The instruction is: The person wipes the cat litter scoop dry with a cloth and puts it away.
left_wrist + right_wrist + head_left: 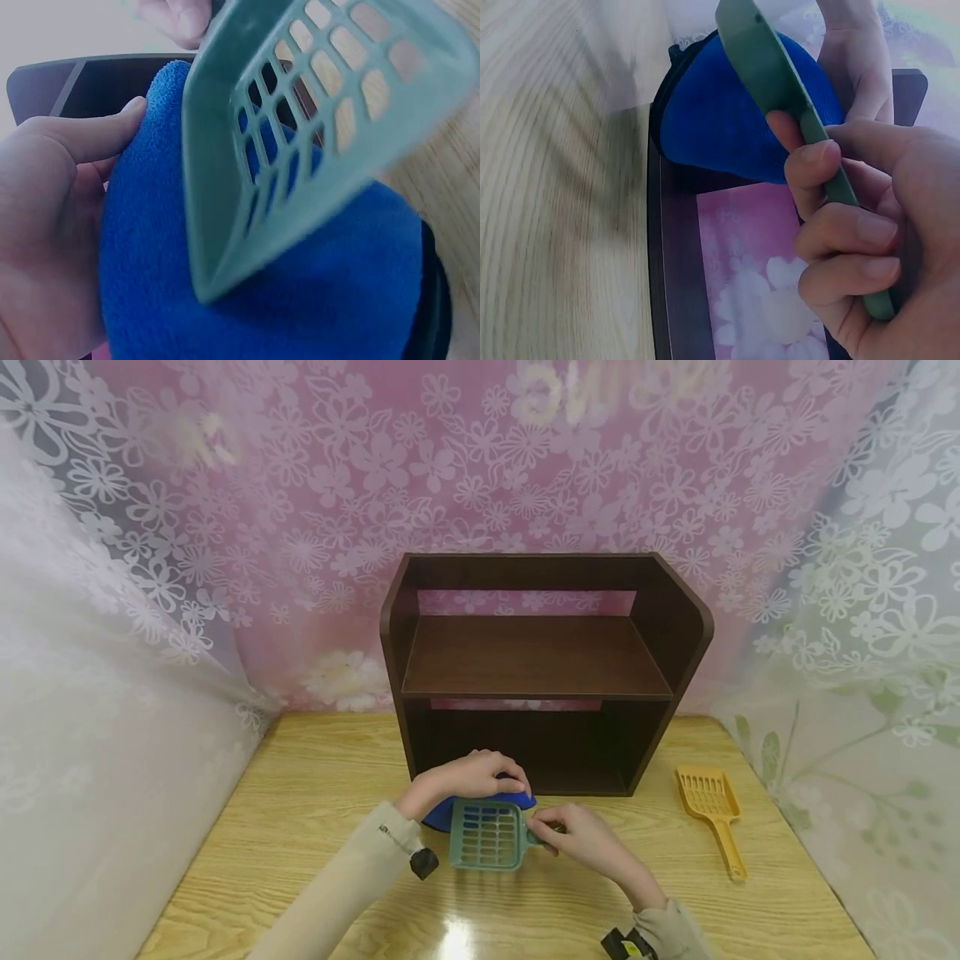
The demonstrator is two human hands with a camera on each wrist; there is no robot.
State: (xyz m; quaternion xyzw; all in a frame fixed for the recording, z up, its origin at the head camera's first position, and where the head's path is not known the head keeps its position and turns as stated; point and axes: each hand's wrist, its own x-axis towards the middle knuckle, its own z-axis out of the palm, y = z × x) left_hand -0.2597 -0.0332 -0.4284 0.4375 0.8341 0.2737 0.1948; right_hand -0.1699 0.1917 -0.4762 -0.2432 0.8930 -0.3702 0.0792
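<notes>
Surface [315, 785]: wood-grained, across the lower part of the head view.
Green scoop [487, 837]: lower centre of that frame, slotted head pointing left and overlapping the blue cloth piece [716, 120]; contact cannot be told.
Right hand [585, 842]: grip closed round the green handle, right of lower centre.
Left hand [476, 774]: grip pinching the cloth's edge, just above the scoop.
Shelf unit [536, 656]: dark brown, two-tiered, centre, behind the hands.
Yellow scoop [718, 814]: lying at lower right.
Curtain [322, 527]: pink, white-flowered, upper frame.

Floral sheets [322, 527] — pink behind, whitish at both sides — hang around a brown shelf [536, 656] on a shiny wood-grain table [315, 768].
</notes>
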